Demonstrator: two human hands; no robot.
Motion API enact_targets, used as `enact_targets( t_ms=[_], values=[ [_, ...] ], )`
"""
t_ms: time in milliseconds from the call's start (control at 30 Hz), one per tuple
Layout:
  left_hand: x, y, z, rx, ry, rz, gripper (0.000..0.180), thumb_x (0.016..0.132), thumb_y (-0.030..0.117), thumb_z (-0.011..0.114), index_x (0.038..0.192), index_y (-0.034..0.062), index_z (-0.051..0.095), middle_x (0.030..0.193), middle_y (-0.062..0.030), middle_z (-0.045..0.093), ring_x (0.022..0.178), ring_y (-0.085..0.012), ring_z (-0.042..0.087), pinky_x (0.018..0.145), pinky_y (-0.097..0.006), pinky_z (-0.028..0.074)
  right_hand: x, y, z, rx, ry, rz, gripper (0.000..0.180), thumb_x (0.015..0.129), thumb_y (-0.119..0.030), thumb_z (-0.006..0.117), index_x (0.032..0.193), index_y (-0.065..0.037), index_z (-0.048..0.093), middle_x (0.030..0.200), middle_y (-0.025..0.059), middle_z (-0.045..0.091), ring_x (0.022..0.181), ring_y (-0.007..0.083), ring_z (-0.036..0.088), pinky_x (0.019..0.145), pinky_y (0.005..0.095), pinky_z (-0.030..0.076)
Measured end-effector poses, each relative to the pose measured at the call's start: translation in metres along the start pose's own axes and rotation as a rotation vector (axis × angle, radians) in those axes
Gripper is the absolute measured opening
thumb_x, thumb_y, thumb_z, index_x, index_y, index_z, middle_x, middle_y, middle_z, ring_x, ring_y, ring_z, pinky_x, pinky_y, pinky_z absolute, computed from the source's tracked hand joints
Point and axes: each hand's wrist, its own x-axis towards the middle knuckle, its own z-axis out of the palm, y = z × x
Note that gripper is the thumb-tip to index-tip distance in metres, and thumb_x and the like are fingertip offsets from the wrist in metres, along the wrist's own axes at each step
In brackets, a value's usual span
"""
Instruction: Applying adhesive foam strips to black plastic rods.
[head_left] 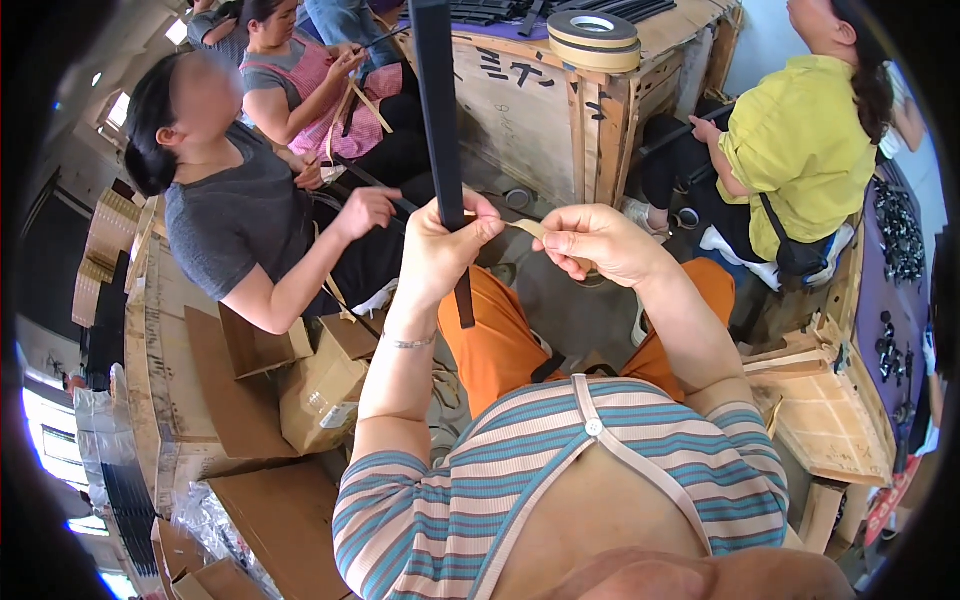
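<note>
Before crate (pixel 515 115): left hand (pixel 440 248) holds black bar (pixel 436 110); floor (pixel 590 325) seemingly concrete.

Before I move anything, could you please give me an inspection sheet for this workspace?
Surface: wooden crate, bearing black strips and stacked tape rolls.
Job's things: black bar; beige tape strip.
Clutter: cardboard boxes and clear plastic wrap at left.
Left grip: closed around the bar.
Right grip: pinching the tape strip.
Cables: nothing seen for certain.
Surroundings: co-workers in a grey shirt, pink apron and yellow shirt.
</note>
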Motion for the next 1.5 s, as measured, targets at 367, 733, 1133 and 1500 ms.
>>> enact_targets(
  t_ms=[367,733,1133,1500],
  values=[
    [0.000,0.007,-0.001,0.104,-0.068,-0.051,0.023,0.086,0.014,0.058,0.105,0.0018,0.061,0.064,0.0048,0.055,0.048,-0.0004,0.041,0.043,-0.017,0.033,0.005,0.007,0.021,-1.266,0.472,-0.667,0.014,0.079,-0.005,0.059,0.092,-0.007,0.061,0.076,0.0107,0.052,0.070,0.0303,0.056,0.059,0.0369,0.045],
    [0.006,-0.012,-0.002,0.116,-0.016,-0.094,0.009,0.079,0.009,0.066,0.079,0.0022,0.061,0.059,0.0050,0.050,0.048,-0.0012,0.042,0.042,-0.018,0.033,0.015,0.023,0.012,-1.327,0.575,-0.523,0.016,0.081,-0.005,0.056,0.095,-0.003,0.048,0.085,0.0126,0.050,0.067,0.0343,0.055,0.057,0.0407,0.045],
    [-0.006,-0.003,-0.021,-0.053,-0.184,-0.163,0.012,0.080,0.009,0.065,0.089,0.0035,0.058,0.066,0.0056,0.051,0.055,-0.0009,0.042,0.048,-0.017,0.032,0.008,0.011,0.027,-0.906,0.339,-0.492,0.016,0.089,-0.007,0.049,0.102,-0.002,0.055,0.070,0.0101,0.053,0.059,0.0171,0.053,0.056,0.0303,0.044],
    [-0.001,-0.011,-0.015,-0.299,-0.081,-0.281,0.015,0.084,0.014,0.062,0.078,0.0013,0.056,0.056,0.0014,0.046,0.043,-0.0053,0.036,0.040,-0.020,0.028,0.022,0.012,0.022,-0.259,0.022,-0.297,0.018,0.090,-0.010,0.048,0.092,0.004,0.059,0.092,0.0060,0.052,0.070,0.0095,0.053,0.060,0.0218,0.044]
  ],
)
